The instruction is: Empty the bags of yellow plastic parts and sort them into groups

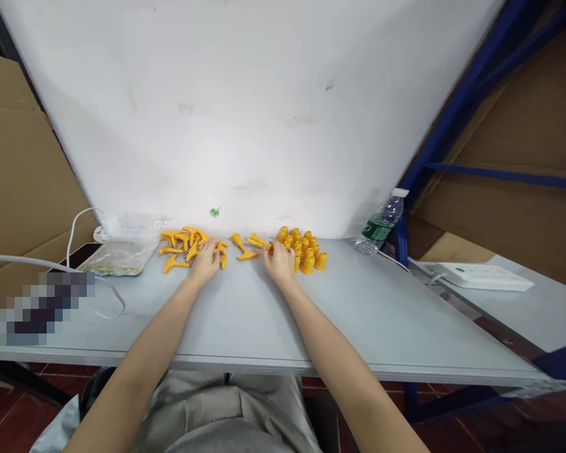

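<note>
My left hand reaches into a pile of yellow T-shaped handles, some with small metal chains or screws. Its fingers are bent down onto a handle at the pile's right side; the fingertips are partly hidden. My right hand is at the left edge of a group of yellow tapered cups, fingers curled around a small yellow piece, mostly covered, that looks like one of the cups. Between my hands lie a yellow piece made of a cup and handle and another yellow piece.
A clear plastic bottle leans at the right by the blue frame. Plastic bags, a dark phone-like object and a white cable are on the left. A white board rises behind the grey table. A white power strip sits farther right.
</note>
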The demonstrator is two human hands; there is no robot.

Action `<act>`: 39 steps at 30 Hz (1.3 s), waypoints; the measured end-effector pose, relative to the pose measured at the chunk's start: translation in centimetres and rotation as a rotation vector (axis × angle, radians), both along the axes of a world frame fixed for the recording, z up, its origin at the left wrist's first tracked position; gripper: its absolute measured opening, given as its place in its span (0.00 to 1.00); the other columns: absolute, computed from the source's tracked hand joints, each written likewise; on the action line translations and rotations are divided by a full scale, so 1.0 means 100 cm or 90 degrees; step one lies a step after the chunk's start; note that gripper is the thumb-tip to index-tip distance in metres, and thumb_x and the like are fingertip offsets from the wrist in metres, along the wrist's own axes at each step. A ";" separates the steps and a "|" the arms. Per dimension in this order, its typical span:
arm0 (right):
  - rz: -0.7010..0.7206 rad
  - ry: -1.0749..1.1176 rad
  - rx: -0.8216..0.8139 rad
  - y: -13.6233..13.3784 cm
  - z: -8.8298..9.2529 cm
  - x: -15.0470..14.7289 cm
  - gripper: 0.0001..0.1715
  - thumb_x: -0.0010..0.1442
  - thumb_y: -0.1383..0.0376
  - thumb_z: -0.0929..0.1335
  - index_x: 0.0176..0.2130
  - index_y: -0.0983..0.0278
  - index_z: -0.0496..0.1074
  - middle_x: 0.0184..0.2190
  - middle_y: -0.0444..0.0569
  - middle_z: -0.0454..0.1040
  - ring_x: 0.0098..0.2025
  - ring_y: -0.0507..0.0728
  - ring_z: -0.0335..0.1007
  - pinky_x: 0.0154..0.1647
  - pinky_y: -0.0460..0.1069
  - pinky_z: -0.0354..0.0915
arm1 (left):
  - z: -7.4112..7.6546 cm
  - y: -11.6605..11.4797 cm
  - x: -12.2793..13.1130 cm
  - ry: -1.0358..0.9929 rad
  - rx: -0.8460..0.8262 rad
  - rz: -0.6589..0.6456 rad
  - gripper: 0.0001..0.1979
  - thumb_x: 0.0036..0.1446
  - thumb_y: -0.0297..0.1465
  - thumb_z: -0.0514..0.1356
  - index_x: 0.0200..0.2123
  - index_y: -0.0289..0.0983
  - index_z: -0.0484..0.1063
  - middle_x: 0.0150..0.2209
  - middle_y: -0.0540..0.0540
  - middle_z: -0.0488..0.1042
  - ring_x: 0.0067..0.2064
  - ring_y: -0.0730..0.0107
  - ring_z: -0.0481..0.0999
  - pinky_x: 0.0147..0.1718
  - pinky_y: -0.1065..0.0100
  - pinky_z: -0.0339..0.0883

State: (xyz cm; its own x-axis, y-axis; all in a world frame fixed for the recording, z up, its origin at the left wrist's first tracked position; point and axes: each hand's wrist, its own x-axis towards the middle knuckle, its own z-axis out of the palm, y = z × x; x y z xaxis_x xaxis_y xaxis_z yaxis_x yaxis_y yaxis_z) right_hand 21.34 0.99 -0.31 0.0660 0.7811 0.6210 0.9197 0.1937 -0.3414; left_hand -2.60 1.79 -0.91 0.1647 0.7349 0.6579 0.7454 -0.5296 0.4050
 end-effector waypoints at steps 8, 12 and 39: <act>0.225 0.004 0.091 -0.009 0.008 0.000 0.16 0.64 0.63 0.61 0.49 0.65 0.69 0.45 0.57 0.75 0.48 0.61 0.69 0.49 0.55 0.60 | 0.012 -0.012 0.008 0.105 0.085 -0.001 0.21 0.65 0.31 0.50 0.60 0.38 0.64 0.58 0.38 0.69 0.58 0.59 0.69 0.58 0.56 0.63; 0.323 -0.028 0.119 -0.009 0.010 -0.008 0.14 0.65 0.63 0.61 0.49 0.63 0.69 0.46 0.57 0.75 0.51 0.62 0.69 0.51 0.57 0.62 | 0.014 -0.014 0.010 0.149 0.067 0.046 0.22 0.64 0.32 0.51 0.60 0.40 0.65 0.58 0.38 0.69 0.56 0.57 0.71 0.54 0.57 0.65; 0.210 -0.165 0.001 -0.014 0.015 -0.019 0.09 0.64 0.64 0.64 0.44 0.62 0.70 0.43 0.55 0.75 0.49 0.63 0.69 0.56 0.60 0.54 | 0.014 -0.018 0.015 0.172 0.078 0.005 0.14 0.59 0.29 0.55 0.48 0.40 0.73 0.39 0.45 0.77 0.42 0.65 0.77 0.44 0.67 0.69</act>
